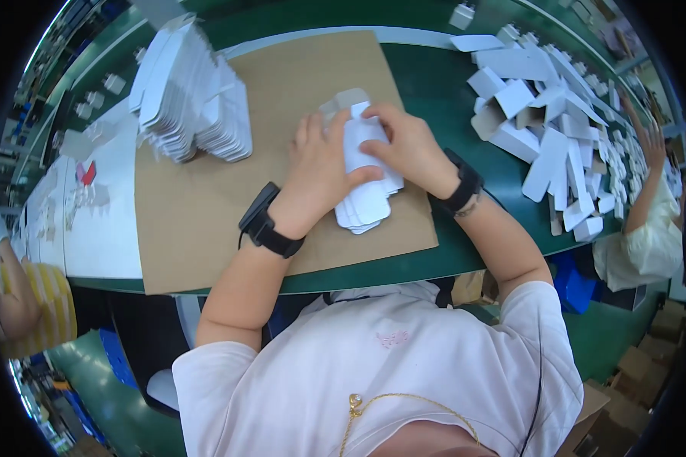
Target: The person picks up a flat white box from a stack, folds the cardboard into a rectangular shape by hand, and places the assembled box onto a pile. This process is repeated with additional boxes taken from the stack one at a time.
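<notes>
Flat white carton blanks lie in a small stack on a brown cardboard sheet in front of me. My left hand is at the left side of the top carton, thumb across its lower part and fingers along its edge. From the right, my right hand grips the same carton, its thumb and index finger bent over the white panel. A greyish flap shows at the carton's far end. The undersides of my fingers are hidden.
A tall stack of flat white blanks stands at the sheet's far left. Folded white cartons are heaped on the green table to the right. Co-workers sit on both sides, one in a striped yellow top. Small white adapters lie beyond.
</notes>
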The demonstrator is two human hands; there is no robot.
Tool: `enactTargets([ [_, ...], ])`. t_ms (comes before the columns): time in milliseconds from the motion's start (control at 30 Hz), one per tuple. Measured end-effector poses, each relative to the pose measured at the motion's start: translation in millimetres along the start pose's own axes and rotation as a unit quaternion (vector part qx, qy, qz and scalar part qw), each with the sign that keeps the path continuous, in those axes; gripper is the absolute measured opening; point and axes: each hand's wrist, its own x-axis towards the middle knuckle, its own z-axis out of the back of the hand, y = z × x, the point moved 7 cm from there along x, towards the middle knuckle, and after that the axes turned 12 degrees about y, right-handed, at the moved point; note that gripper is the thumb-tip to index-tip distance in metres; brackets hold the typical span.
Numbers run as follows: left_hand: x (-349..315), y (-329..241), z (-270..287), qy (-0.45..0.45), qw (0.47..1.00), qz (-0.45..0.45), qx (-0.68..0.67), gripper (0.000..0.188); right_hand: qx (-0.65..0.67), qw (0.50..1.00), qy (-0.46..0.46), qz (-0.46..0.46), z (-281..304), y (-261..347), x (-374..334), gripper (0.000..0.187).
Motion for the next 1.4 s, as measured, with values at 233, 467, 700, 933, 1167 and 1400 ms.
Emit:
enactTargets([
  [233,-2.1,3.7,21.9,-0.052,0.998,0.015,0.031,0.076,-0.039,0.998,-0.029,-0.034,39.9,-0.6,4.5,0.02],
  [467,-3.3,-1.7,33.7,0.053,0.924,0.137,-0.352,0.059,0.235,0.972,0.012,0.0,58.5,15.8,2.2,0.005],
  [700,-8.7,4.9,53.5,-0.13,0.982,0.062,-0.123,0.043,0.143,0.985,0.045,-0.079,58.7,17.2,2.5,0.005],
  [933,-4.5,-8.3,31.1,-0.049,0.872,0.007,-0.488,0.03,0.235,0.969,0.07,-0.003,45.6,28.9,8.4,0.022],
  [1167,-10.3,-10.1,37.5,-0.078,0.951,-0.004,-0.299,0.028,0.066,0.995,-0.009,0.079,37.3,67.9,-1.6,0.016],
  [1400,-10.2,-20.2,19.0,0.024,0.868,-0.014,-0.496,0.034,0.101,0.981,-0.001,0.168,42.7,74.0,-4.5,0.026],
])
